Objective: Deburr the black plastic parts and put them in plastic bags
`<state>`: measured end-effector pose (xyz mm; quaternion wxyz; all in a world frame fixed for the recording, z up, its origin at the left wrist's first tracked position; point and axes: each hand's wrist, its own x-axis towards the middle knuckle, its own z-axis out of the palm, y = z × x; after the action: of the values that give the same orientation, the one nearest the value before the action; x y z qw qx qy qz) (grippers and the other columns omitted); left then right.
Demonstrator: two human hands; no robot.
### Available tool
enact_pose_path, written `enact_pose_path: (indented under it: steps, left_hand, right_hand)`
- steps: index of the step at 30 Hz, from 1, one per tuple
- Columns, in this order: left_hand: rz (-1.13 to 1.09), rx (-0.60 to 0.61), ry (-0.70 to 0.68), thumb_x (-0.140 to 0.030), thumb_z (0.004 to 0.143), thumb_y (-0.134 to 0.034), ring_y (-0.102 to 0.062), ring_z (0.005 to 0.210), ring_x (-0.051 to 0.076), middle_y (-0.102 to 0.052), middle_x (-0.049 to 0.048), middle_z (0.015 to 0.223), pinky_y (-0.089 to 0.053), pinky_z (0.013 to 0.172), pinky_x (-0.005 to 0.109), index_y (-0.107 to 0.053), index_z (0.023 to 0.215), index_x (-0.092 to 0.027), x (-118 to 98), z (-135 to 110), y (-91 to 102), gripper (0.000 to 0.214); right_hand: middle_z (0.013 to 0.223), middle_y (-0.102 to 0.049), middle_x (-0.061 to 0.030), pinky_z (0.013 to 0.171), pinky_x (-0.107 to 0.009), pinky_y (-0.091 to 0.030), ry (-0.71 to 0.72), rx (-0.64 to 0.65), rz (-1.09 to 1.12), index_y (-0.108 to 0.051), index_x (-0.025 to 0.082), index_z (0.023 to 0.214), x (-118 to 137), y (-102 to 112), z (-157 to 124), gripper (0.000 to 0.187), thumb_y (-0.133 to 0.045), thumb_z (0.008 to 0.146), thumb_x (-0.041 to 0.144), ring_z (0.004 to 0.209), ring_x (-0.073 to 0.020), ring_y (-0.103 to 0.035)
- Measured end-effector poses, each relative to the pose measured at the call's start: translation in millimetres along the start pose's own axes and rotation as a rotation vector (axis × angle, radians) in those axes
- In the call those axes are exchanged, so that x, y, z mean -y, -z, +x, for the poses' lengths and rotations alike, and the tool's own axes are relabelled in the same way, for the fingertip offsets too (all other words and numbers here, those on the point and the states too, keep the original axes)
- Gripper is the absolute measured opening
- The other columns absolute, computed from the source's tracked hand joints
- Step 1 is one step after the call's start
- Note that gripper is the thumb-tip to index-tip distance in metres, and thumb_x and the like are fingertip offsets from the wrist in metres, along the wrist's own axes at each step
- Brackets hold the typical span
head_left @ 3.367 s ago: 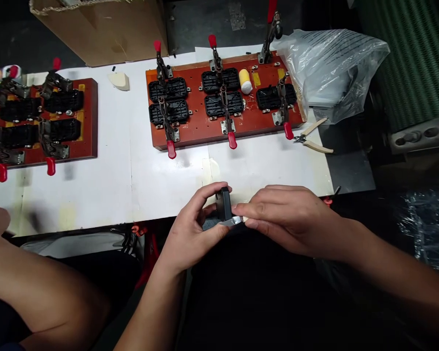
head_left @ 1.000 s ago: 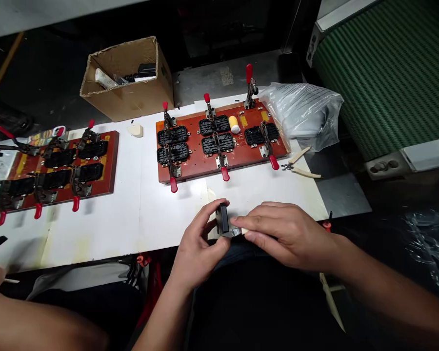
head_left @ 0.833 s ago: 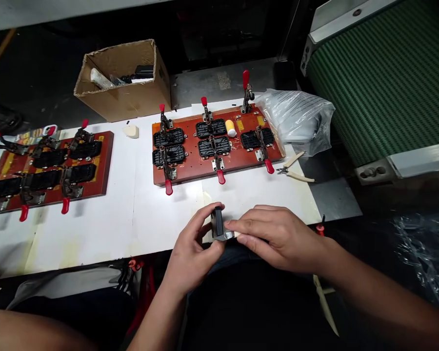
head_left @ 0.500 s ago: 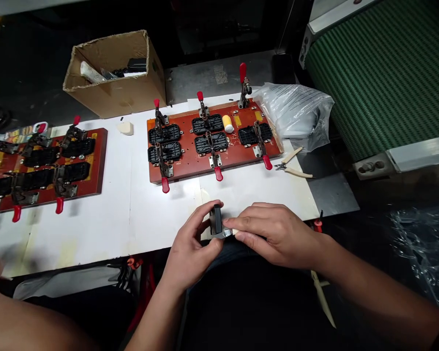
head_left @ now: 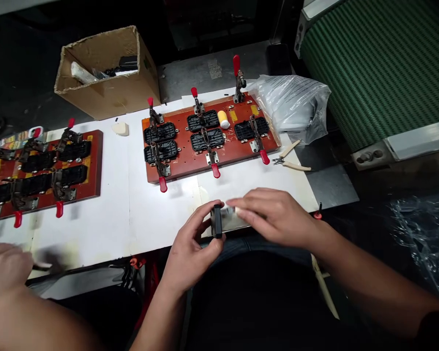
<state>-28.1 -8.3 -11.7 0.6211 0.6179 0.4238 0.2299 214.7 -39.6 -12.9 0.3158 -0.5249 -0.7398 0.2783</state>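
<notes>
My left hand (head_left: 192, 243) pinches a small black plastic part (head_left: 217, 221) upright between thumb and fingers, at the near edge of the white table (head_left: 106, 214). My right hand (head_left: 274, 214) is beside it on the right, blurred by motion, with its fingertips closed on a small silvery piece (head_left: 229, 212) close to the part's upper side. Beyond both hands lies a red-brown clamp board (head_left: 208, 136) carrying several black parts under red-handled toggle clamps.
A second clamp board (head_left: 40, 165) lies at the left. Another person's hand and forearm (head_left: 7, 273) reach in at the bottom left. A cardboard box (head_left: 102, 73), a clear plastic bag (head_left: 292, 105), cutters (head_left: 290, 158) and a green conveyor belt (head_left: 380, 63) stand around.
My right hand has lifted slightly and slid its silvery piece up along the black part. The other person's hand has come into view at the bottom left. The view has shifted a little.
</notes>
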Motion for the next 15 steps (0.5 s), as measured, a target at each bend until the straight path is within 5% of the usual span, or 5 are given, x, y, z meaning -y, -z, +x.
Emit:
enact_pose_path:
  steps: [5,11,15]
  left_hand:
    - [-0.002,0.058,0.0,-0.013,0.092,-0.068,-0.056,0.141,0.029,-0.058,0.0038,0.151,-0.044,0.122,0.045,-0.061,0.143,-0.037,-3,-3,1.7,0.058]
    - [0.089,0.073,-0.06,-0.011,0.091,-0.065,-0.054,0.143,0.029,-0.054,0.0064,0.155,-0.047,0.12,0.046,-0.053,0.15,-0.036,8,-2,-2.5,0.065]
    - [0.344,-0.037,-0.018,-0.028,0.091,-0.071,-0.059,0.136,0.031,-0.059,0.0101,0.147,-0.053,0.111,0.048,-0.056,0.148,-0.032,15,-1,1.0,0.059]
  right_hand:
    - [0.125,-0.075,-0.0055,0.097,-0.032,-0.049,-0.243,-0.081,0.005,-0.071,0.023,0.129,-14,3,10,0.028,-0.055,0.108,0.033,0.113,-0.0215,-0.07]
    - [0.073,-0.06,0.0053,0.061,-0.022,-0.038,-0.275,0.117,0.394,-0.065,0.02,0.084,14,-7,15,0.033,-0.062,0.105,0.046,0.066,-0.0104,-0.054]
    - [0.083,-0.065,0.0005,0.074,-0.026,-0.045,-0.321,0.104,0.119,-0.065,0.019,0.09,-12,-12,5,0.028,-0.052,0.109,0.035,0.079,-0.0154,-0.062]
